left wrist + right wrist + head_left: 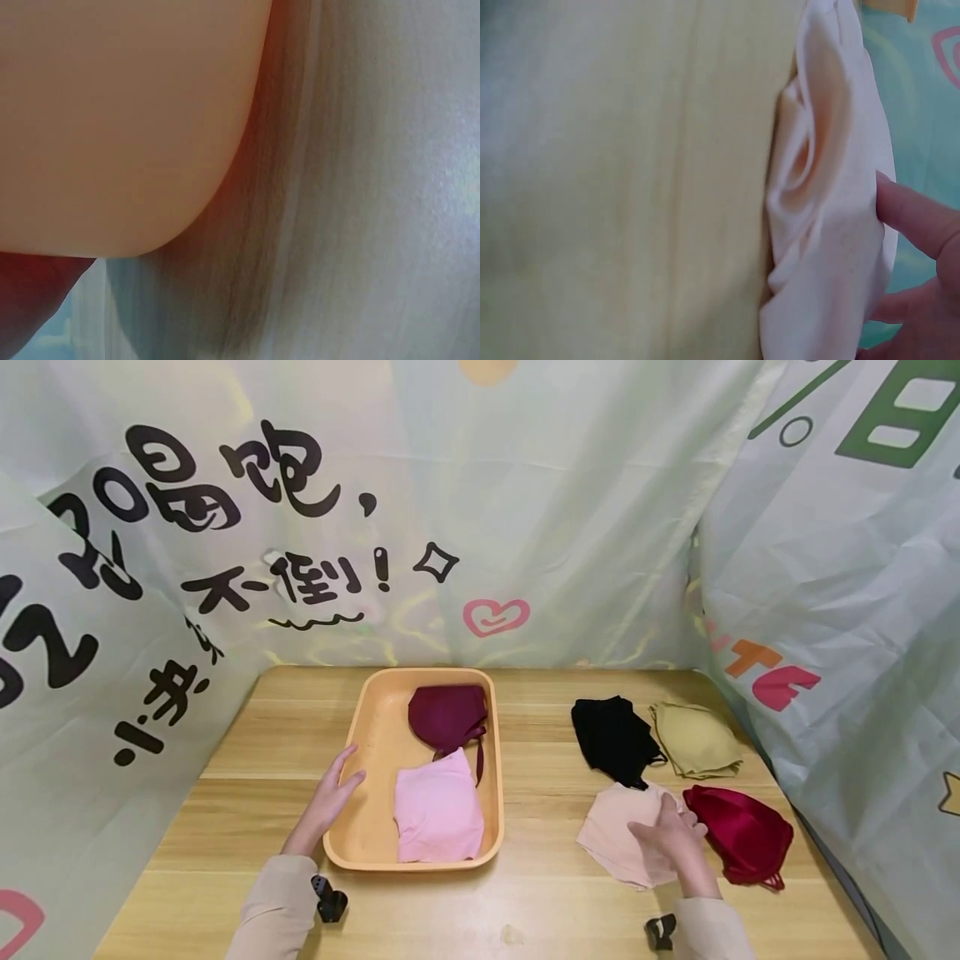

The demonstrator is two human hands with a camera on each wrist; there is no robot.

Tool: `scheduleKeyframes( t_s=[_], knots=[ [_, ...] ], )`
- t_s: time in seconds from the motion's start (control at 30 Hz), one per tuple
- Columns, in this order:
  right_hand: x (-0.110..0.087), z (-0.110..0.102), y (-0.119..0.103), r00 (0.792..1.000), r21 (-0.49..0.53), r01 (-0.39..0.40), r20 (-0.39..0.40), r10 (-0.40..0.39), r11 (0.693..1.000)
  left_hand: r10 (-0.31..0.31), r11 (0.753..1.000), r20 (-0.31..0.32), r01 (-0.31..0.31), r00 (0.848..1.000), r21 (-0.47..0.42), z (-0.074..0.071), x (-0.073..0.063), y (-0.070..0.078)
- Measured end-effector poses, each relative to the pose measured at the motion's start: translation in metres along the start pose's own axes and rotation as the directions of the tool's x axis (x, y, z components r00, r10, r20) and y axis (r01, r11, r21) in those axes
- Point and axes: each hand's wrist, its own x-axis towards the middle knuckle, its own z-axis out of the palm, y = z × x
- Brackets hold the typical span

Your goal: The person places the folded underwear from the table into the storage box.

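Observation:
My left hand [326, 804] is at the left rim of an orange-tan tray [360, 847], its fingers extended and thumb over the edge. In the left wrist view the tray's wall [127, 127] fills the upper left, with a dark part of the hand below it. Inside the tray lie a maroon bra [446, 714] with straps and a folded pink garment [438, 810]. My right hand [675, 837] rests on a folded pale pink garment [618, 835], fingers spread. The right wrist view shows its thumb [915, 217] touching the top of the layered cloth [840, 247].
Beyond the right hand lie a black folded garment [611, 735] with thin straps and a yellowish-beige one [697, 742]. A red satin bra [742, 835] sits just right of that hand. Printed curtains [585, 568] hang around the wooden table [540, 727].

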Motion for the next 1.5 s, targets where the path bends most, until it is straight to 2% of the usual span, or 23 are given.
scheduleKeyframes(
  t_s=[0.17, 0.3, 0.5, 0.67, 0.87, 1.1, 1.33, 1.5],
  knots=[
    [-0.001, -0.002, 0.000, 1.000, 0.076, -0.011, 0.023, 0.009, 0.997, 0.006, 1.000, -0.002, -0.006, 1.000, -0.004, 0.000, 0.000, -0.002],
    [-0.001, -0.002, 0.001, 0.999, 0.159, 0.023, 0.037, -0.029, 0.987, 0.010, 1.000, -0.005, -0.010, 1.000, -0.009, 0.000, 0.000, -0.002],
    [-0.005, -0.002, 0.006, 0.994, 0.216, 0.062, 0.073, -0.079, 0.975, 0.018, 1.000, -0.008, -0.018, 1.000, -0.025, 0.000, 0.000, 0.000],
    [-0.010, -0.004, 0.006, 0.990, 0.315, 0.086, 0.077, -0.116, 0.945, 0.018, 0.999, -0.007, -0.019, 1.000, -0.032, -0.001, 0.000, 0.000],
    [-0.018, -0.006, 0.002, 0.990, 0.394, 0.111, 0.036, -0.136, 0.912, -0.005, 0.999, 0.004, 0.005, 1.000, -0.037, 0.000, 0.000, 0.000],
    [-0.025, -0.005, -0.003, 0.987, 0.516, 0.125, 0.024, -0.161, 0.847, 0.004, 0.999, 0.005, -0.004, 1.000, -0.041, 0.000, 0.001, -0.002],
    [-0.030, -0.005, -0.010, 0.990, 0.543, 0.118, 0.002, -0.142, 0.832, 0.003, 0.999, 0.003, -0.003, 1.000, -0.048, 0.000, 0.001, -0.002],
    [-0.034, -0.002, -0.014, 0.992, 0.634, 0.119, -0.041, -0.120, 0.764, -0.001, 0.999, 0.003, 0.001, 1.000, -0.044, 0.000, 0.001, -0.002]
  ],
)
